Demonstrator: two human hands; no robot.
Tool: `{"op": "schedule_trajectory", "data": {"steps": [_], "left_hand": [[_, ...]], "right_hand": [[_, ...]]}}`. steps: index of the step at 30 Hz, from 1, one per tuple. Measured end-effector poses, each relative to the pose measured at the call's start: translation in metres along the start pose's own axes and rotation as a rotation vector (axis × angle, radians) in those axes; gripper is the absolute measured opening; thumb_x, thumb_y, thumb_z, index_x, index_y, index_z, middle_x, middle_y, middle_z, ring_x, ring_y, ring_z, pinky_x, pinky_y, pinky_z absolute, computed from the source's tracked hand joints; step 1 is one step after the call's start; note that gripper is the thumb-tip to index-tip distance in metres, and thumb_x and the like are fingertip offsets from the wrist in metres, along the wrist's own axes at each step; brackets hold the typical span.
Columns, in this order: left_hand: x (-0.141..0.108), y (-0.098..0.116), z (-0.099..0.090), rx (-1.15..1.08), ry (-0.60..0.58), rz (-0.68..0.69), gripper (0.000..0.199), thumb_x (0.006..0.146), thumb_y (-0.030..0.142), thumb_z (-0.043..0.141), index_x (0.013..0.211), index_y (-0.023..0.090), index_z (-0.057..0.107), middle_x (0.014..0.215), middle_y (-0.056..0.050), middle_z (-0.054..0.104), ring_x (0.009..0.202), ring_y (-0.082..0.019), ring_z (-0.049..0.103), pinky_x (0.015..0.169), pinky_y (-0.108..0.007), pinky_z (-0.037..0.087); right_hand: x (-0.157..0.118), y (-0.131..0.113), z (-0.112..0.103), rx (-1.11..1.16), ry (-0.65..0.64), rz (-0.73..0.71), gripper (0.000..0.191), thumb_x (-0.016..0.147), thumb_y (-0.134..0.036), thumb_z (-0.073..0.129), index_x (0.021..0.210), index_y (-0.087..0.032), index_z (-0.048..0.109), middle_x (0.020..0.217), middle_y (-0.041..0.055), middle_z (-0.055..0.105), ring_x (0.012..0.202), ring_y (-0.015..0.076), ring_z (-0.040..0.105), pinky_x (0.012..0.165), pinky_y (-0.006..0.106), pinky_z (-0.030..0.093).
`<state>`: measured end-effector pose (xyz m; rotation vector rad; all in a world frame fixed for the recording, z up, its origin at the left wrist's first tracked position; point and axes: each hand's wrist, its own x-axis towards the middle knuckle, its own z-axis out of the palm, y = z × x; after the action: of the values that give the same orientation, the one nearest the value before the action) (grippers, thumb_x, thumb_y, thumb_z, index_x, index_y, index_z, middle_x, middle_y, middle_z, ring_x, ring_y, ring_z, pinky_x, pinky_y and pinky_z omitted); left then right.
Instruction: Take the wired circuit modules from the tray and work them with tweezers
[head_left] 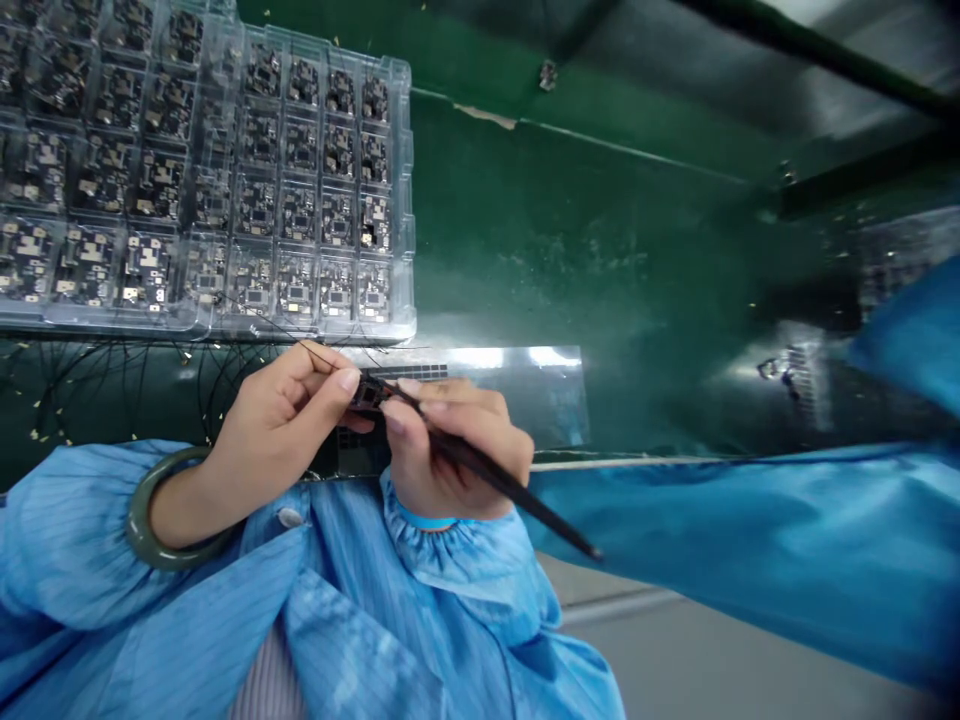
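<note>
My left hand (289, 425) pinches a small dark circuit board (367, 393) between thumb and fingers, in front of my body. My right hand (457, 440) is closed around a slim black tool (510, 487) that looks like tweezers. Its back end points down to the right, and its tip meets the board, partly hidden by my fingers. Below the hands lies a clear flat sheet (517, 395) with a dark grid pattern at its left end. Thin black wires (217, 375) with small light-coloured ends lie left of my left hand.
Clear compartment trays (409, 200) full of small circuit boards stand at the back left, overlapping. The bench top (540, 240) is green. Another person's blue sleeve (919, 335) reaches in at the right, near a blurred heap of small parts (802, 375).
</note>
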<state>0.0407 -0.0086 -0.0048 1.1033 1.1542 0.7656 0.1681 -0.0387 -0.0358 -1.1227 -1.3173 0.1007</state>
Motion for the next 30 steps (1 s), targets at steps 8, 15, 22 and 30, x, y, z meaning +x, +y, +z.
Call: {"op": "schedule_trajectory", "data": {"steps": [8,15,22,30], "left_hand": [[-0.002,-0.002,-0.001,-0.018,-0.077,0.002,0.010,0.087,0.023,0.056,0.078,0.018,0.057,0.063,0.005,0.063,0.058,-0.007,0.064,0.056,-0.014,0.056],[-0.003,-0.005,-0.001,-0.081,-0.060,-0.015,0.014,0.089,0.032,0.055,0.087,0.018,0.056,0.083,-0.001,0.070,0.078,-0.015,0.071,0.067,-0.025,0.061],[-0.006,-0.002,-0.001,0.027,0.003,0.126,0.011,0.087,0.029,0.058,0.085,0.018,0.059,0.076,0.001,0.067,0.067,-0.012,0.067,0.064,-0.021,0.056],[-0.005,-0.005,-0.006,-0.168,-0.090,0.041,0.017,0.082,0.025,0.062,0.070,0.019,0.052,0.062,0.004,0.061,0.055,-0.010,0.061,0.054,-0.020,0.052]], "right_hand": [[0.002,0.003,-0.005,-0.080,-0.014,-0.051,0.012,0.083,-0.027,0.065,0.085,-0.022,0.054,0.074,-0.0018,0.064,0.059,0.0117,0.064,0.050,0.025,0.053],[0.015,-0.001,-0.014,0.078,0.198,0.381,0.026,0.096,-0.032,0.039,0.079,-0.021,0.054,0.080,-0.0005,0.064,0.054,0.0088,0.056,0.050,0.024,0.047],[0.006,-0.010,-0.023,-0.059,-0.363,0.503,0.005,0.085,-0.021,0.060,0.081,-0.021,0.061,0.069,-0.0031,0.064,0.060,0.0099,0.059,0.055,0.022,0.047],[0.009,-0.019,-0.021,-0.065,-0.420,0.181,0.015,0.082,-0.009,0.060,0.086,-0.023,0.057,0.070,-0.0034,0.067,0.062,0.0105,0.062,0.058,0.023,0.049]]}}
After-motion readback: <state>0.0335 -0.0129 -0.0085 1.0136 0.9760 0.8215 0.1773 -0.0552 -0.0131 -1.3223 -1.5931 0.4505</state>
